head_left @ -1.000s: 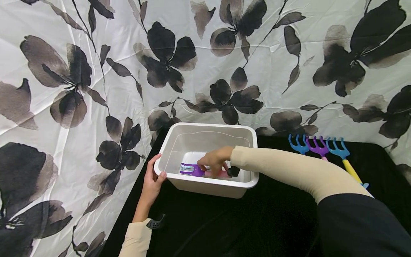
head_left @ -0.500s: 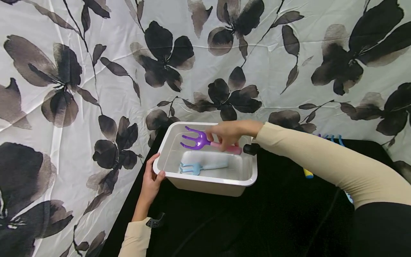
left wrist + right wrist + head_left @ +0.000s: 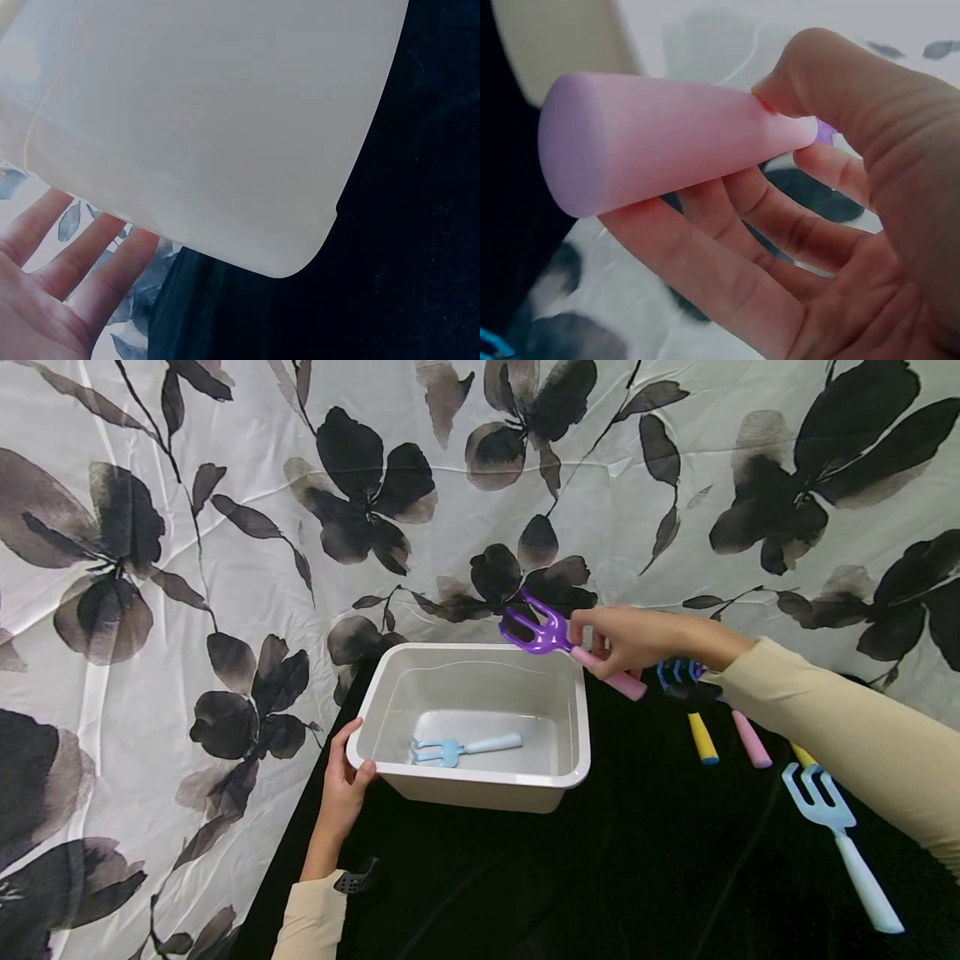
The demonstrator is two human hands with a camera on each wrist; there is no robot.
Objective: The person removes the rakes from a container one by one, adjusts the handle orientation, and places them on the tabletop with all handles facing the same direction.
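Observation:
My right hand [image 3: 637,637] holds a small hand rake [image 3: 551,635] with a purple head and pink handle, in the air past the bin's right back corner. In the right wrist view the thumb and fingers grip its pink handle [image 3: 675,142]. My left hand [image 3: 341,802] grips the left front corner of a white plastic bin [image 3: 472,779], thumb at the rim. The left wrist view has its fingers [image 3: 112,270] against the outer wall. Inside the bin lies a light blue hand rake [image 3: 450,752], its handle pointing right.
Right of the bin, several hand rakes lie on the black cloth [image 3: 600,877]. One is light blue [image 3: 832,814], near the front; others with yellow [image 3: 703,739] and pink [image 3: 750,739] handles are partly behind my right arm. A floral curtain [image 3: 450,527] hangs behind.
My right hand has lifted the purple and pink rake out of the bin and carried it up and right. The light blue rake beneath came into sight. My left hand stays at the bin.

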